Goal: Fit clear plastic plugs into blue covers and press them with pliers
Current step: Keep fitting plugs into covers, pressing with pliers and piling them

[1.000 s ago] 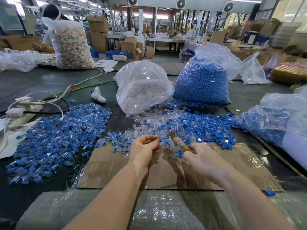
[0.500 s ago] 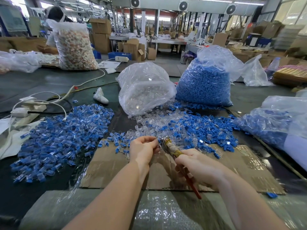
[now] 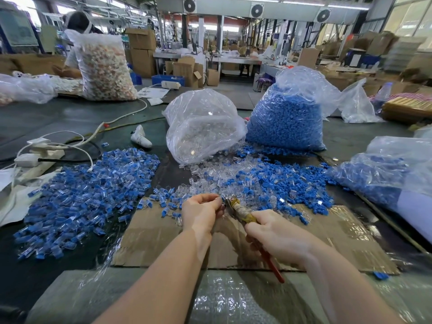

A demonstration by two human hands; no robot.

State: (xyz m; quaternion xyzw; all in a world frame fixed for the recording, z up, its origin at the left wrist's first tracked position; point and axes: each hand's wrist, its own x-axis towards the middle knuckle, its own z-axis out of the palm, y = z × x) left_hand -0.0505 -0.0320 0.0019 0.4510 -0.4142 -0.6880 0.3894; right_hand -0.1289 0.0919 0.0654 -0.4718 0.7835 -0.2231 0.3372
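My right hand (image 3: 278, 235) grips the red-handled pliers (image 3: 243, 212), whose tape-wrapped head points up and left. My left hand (image 3: 202, 212) has its fingers curled round a small piece at the pliers' jaws; the piece itself is hidden by the fingers. Both hands hover over a sheet of cardboard (image 3: 339, 242). Loose clear plugs (image 3: 205, 181) and blue covers (image 3: 287, 183) lie mixed just beyond the hands. A big heap of assembled blue-and-clear pieces (image 3: 88, 192) spreads to the left.
A bag of clear plugs (image 3: 203, 127) and a bag of blue covers (image 3: 287, 118) stand behind the loose pile. Another bag of blue parts (image 3: 383, 174) lies at the right. A power strip with cables (image 3: 39, 153) sits at the left. A person works at the far left.
The pliers' head has swung left and closed in on my left hand's fingertips; the red handle now shows below my right hand.
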